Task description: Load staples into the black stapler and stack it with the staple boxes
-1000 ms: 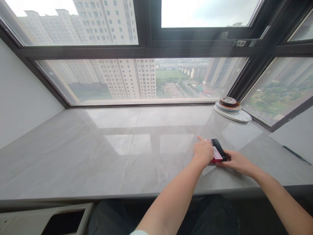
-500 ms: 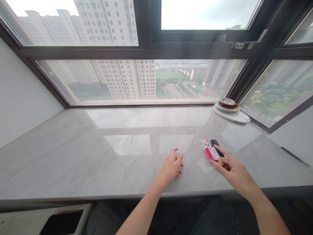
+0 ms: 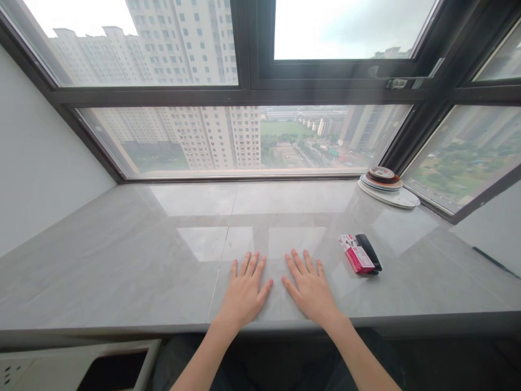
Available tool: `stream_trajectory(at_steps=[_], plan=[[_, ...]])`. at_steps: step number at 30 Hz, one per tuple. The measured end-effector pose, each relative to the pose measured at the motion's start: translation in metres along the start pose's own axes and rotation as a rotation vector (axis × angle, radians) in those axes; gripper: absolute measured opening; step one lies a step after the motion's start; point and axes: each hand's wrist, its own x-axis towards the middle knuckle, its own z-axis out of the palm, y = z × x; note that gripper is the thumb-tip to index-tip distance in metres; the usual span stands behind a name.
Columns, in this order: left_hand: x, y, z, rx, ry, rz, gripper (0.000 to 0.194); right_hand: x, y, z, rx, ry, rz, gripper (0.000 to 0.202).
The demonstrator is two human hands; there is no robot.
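My left hand (image 3: 245,293) lies flat, palm down, on the grey marble-look sill (image 3: 122,260), fingers spread. To its right my right hand (image 3: 310,290) rests the same way, with a small gap between the two thumbs. Neither hand holds anything. A small red-and-white box (image 3: 356,256) lies to the right of my right hand, apart from its fingers. Against the box's right side is a long black object that looks like a stapler (image 3: 369,253), partly hidden by the box.
A stack of plates (image 3: 381,179) stands in the far right corner by the window (image 3: 244,141). A thin dark pen-like stick (image 3: 494,262) lies near the right wall. Below the sill at front left is a pale cabinet-like piece (image 3: 49,361) with a dark opening.
My right hand has let go of the red-and-white box and moved left onto the sill. My left hand has shifted left and flattened out. The camera view has tilted slightly.
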Motion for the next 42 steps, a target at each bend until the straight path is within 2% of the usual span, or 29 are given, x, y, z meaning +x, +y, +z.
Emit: stream_trajectory(at_steps=[6,42], plan=[[0.0040,-0.0049,0.0059,0.012,-0.056,0.010,0.064,-0.0018,-0.0019,-0.0021,-0.018,-0.002,0.004,0.066],[0.0026,-0.0021,0.0038,-0.042,-0.040,-0.023,0.060,-0.0030,-0.0018,-0.0052,0.000,0.011,0.005,0.065]])
